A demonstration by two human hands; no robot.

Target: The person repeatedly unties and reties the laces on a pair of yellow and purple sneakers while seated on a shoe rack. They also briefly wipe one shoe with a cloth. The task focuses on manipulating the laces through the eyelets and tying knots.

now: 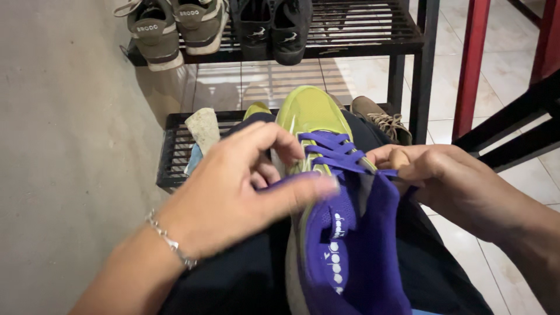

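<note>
A lime-green sneaker (pixel 309 111) with a purple tongue and purple laces (pixel 332 153) rests on my lap, toe pointing away. My left hand (pixel 233 186) sits on the shoe's left side, fingers curled at the eyelets and pinching a purple lace end; the thumb is blurred. My right hand (pixel 443 175) is on the shoe's right side, fingers closed on the lace by the upper eyelets. A silver bracelet (pixel 169 240) circles my left wrist.
A black metal shoe rack (pixel 408 87) stands ahead with grey-olive sneakers (pixel 175 26) and black shoes (pixel 274 29) on top. A brown shoe (pixel 382 119) and a pale sponge-like block (pixel 204 127) lie lower. Concrete wall left, red posts (pixel 469 64) right, tiled floor.
</note>
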